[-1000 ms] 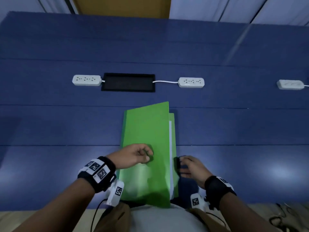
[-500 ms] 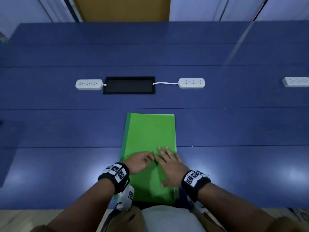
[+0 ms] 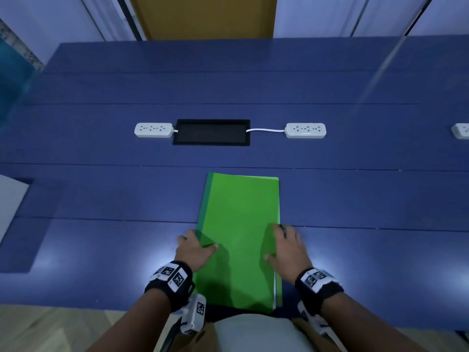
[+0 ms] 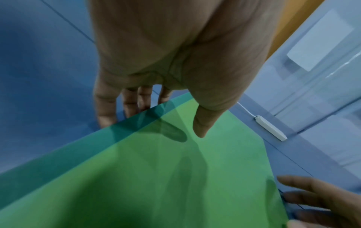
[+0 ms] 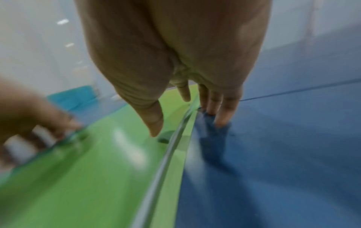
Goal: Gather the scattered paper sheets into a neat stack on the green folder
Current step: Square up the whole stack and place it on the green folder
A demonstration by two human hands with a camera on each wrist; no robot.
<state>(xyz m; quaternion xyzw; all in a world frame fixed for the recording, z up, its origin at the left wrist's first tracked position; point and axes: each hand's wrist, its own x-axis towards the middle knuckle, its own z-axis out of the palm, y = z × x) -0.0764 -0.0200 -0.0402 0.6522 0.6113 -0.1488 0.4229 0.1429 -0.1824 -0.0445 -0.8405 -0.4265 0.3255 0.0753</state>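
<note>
The green folder lies closed on the blue table, straight in front of me. A thin white edge of paper sheets shows between its covers along the right side, also in the right wrist view as the paper edge. My left hand holds the folder's left edge, fingers beneath it and thumb above. My right hand rests at the right edge with straight fingers on the table and thumb over the cover.
Two white power strips flank a black cable hatch at mid-table; a third strip sits far right. The table's front edge runs just under my wrists.
The folder's cover, raised a second ago, has come down flat. Both hands then slid from the middle of the cover out to the folder's left and right edges.
</note>
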